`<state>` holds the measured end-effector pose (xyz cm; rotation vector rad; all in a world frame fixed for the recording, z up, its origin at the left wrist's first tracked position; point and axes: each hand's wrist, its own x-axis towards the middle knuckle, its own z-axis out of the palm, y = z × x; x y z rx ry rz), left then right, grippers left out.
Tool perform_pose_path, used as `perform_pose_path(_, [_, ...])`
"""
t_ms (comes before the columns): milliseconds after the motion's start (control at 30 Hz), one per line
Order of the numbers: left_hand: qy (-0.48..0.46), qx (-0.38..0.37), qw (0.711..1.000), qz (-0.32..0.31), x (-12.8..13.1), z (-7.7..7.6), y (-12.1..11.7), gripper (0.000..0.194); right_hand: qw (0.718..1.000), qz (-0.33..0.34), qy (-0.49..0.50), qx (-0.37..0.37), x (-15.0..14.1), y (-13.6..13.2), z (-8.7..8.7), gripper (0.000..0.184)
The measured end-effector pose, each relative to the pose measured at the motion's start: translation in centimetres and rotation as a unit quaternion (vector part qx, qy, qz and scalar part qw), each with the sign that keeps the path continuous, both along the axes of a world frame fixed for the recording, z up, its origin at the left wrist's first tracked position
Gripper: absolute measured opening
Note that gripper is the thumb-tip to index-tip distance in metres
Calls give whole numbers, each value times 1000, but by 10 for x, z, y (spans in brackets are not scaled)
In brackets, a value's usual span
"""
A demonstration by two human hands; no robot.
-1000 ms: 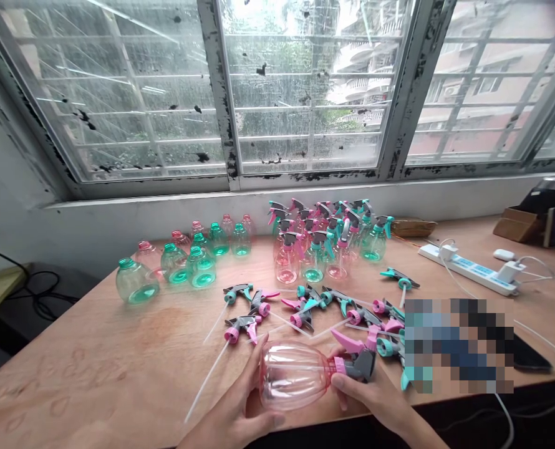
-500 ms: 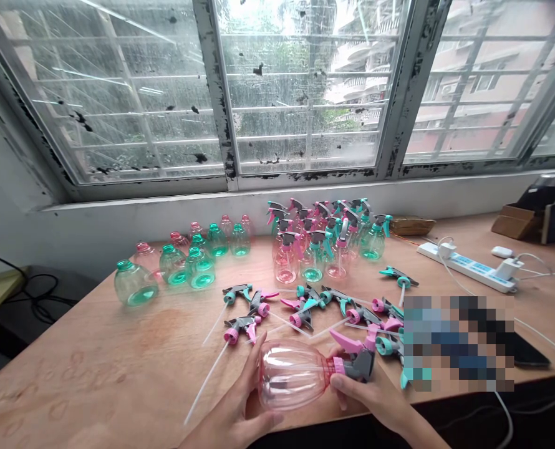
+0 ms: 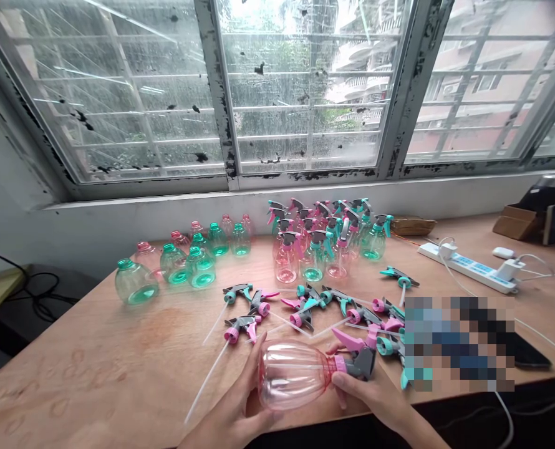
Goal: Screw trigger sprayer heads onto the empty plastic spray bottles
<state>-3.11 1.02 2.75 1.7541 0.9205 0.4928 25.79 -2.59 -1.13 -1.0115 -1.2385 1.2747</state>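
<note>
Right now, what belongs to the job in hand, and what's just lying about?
Seems part of the job:
pink spray bottle, in left hand and right hand
loose spray heads
headless bottles
bottles with heads

Seems just lying about:
power strip
cardboard box
flat black object

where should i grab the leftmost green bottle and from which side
I'd grip the leftmost green bottle around its rounded body, from the front left: that broad part swells below a narrow neck, likely giving fingers and thumb opposite walls to press. A pink bottle behind and another green bottle to the right probably crowd those sides.
</note>
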Motion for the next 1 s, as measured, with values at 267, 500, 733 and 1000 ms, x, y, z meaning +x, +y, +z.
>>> perform_pose_path(267, [39, 19, 999, -7, -1, 5, 0, 108, 1000, -18, 20, -2, 2, 0, -8, 44])
perform_pose_path(500, [9, -7, 1000, -8, -3, 3, -2, 105, 1000, -12, 13, 3, 1, 0, -3, 43])
perform_pose_path(733, [-16, 13, 1000, -13, -6, -11, 1, 103, 999, -6, 33, -16, 1, -2, 0, 40])
perform_pose_path(1000, [3, -29, 1000, 1, -3, 0, -1, 110, 999, -1, 27, -23, 1, -3, 3, 41])
